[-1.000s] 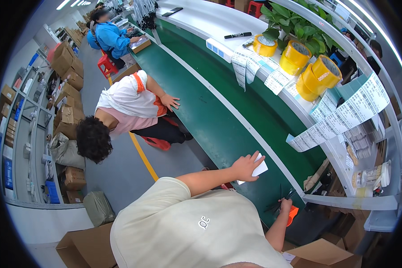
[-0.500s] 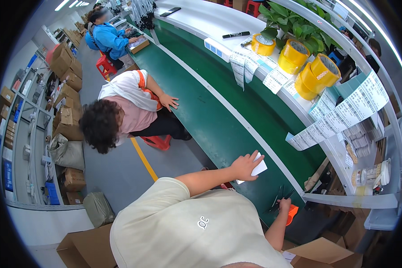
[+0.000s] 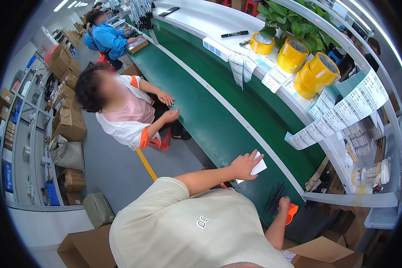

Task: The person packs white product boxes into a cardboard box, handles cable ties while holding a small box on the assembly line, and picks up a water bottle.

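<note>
My left hand [image 3: 245, 165] lies flat on a white slip of paper [image 3: 258, 164] on the green conveyor belt [image 3: 210, 116]. My right hand [image 3: 283, 204] is closed around a small orange tool [image 3: 291, 213] at the near end of the belt. A bundle of thin black ties [image 3: 274, 201] lies just left of that hand. My beige shirt [image 3: 187, 228] hides the lower part of both arms.
A seated co-worker in a pink and white top [image 3: 125, 116] leans over the belt, both hands near it. Another person in blue [image 3: 107, 38] works farther back. Yellow tape rolls [image 3: 310, 71], label strips [image 3: 335, 116], a plant and a marker sit on the white shelf. Cardboard boxes [image 3: 67, 123] line the left.
The seated co-worker has straightened up and turned, lifting the head and drawing both hands closer to the body. My own hands have stayed where they were.
</note>
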{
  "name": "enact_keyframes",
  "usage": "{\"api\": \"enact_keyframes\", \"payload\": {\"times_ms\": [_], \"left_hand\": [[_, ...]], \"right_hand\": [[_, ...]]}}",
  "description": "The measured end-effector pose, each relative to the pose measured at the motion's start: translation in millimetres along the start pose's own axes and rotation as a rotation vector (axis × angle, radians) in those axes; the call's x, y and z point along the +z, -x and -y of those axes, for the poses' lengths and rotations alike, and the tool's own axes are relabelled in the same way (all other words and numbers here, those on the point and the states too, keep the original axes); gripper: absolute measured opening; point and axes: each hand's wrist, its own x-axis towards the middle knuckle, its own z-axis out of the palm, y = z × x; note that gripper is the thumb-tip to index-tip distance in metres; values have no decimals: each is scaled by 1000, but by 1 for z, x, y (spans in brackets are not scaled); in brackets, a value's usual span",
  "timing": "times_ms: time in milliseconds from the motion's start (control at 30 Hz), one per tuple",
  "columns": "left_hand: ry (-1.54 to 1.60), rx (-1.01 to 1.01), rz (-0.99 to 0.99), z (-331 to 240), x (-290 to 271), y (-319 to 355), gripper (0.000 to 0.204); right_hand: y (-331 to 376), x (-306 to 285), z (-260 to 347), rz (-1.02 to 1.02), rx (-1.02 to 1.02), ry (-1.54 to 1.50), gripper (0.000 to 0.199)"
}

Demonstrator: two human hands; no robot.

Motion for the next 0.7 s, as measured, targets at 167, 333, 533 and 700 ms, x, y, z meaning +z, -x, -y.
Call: {"api": "enact_keyframes", "payload": {"times_ms": [167,333,533,700], "left_hand": [[2,-32,39,-2,6,2,96],[20,-66,194,-10,-12,-16,104],[-73,-59,12,2,16,-16,96],[-71,-54,81,-10,16,-21,96]], "right_hand": [[18,-3,24,176,208,-118,11],[6,11,-20,41,-74,155,41],[90,-11,114,6,28,502,78],[107,5,106,-22,52,456,75]]}}
